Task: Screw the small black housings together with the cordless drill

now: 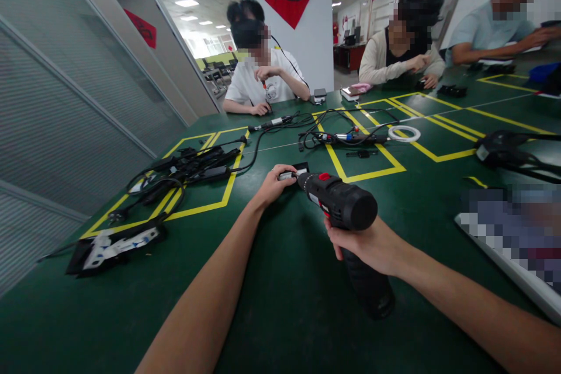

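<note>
My right hand (368, 245) is wrapped round the grip of a black cordless drill (339, 201) with red details. The drill points away from me, its chuck close to the fingers of my left hand (272, 186). Those fingers are closed on a small block (300, 166), black with a silvery part, on the green table. Bit and block meet right by my fingertips; whether the bit sits in a screw cannot be made out. The drill's body hides part of the tabletop beyond it.
Black cables with plugs (193, 166) lie left inside yellow tape. A black-and-white piece (116, 248) is nearer me. Tools and leads (346, 138), a white ring (404, 134) and a black strap device (504, 149) lie beyond. Several people sit around the green table (280, 315).
</note>
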`<move>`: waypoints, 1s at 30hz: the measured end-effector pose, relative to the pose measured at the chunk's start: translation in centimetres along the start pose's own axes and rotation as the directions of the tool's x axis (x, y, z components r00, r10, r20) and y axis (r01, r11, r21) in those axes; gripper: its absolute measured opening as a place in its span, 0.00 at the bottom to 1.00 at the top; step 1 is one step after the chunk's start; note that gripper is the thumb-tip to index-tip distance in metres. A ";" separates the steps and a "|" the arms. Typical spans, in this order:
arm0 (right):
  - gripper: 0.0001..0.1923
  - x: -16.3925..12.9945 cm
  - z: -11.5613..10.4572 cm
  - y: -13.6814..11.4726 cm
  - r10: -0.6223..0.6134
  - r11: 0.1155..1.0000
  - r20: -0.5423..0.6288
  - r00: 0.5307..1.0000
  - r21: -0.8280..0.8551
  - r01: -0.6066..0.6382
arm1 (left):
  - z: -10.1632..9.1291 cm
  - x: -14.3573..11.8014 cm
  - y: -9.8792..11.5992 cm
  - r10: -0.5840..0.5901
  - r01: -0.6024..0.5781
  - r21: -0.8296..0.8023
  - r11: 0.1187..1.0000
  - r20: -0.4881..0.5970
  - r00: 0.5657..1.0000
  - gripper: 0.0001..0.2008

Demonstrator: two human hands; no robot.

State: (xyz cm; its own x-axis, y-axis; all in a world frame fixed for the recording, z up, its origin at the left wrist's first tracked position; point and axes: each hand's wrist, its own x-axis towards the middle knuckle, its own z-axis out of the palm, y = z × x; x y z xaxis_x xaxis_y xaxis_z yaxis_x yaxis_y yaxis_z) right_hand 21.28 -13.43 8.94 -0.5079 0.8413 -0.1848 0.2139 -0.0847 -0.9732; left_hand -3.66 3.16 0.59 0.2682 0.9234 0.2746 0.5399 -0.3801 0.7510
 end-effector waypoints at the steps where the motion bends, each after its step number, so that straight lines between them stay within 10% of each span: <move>1: 0.05 0.0 0.0 0.0 0.001 1.000 0.004 1.000 -0.002 -0.001 | 0.0 0.0 0.0 0.004 -0.004 -0.002 1.000 0.002 1.000 0.14; 30: 0.04 0.2 0.2 0.4 -0.011 1.000 -0.034 0.999 0.020 0.012 | 0.0 0.0 -0.1 0.008 -0.008 -0.009 1.000 0.003 1.000 0.14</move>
State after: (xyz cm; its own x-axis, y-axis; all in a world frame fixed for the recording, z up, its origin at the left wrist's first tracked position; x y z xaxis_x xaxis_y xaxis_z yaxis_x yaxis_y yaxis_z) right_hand 21.09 -13.34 8.52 -0.4816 0.8599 -0.1691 0.1909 -0.0855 -0.9779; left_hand -3.71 3.14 0.54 0.2748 0.9203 0.2786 0.5308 -0.3868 0.7541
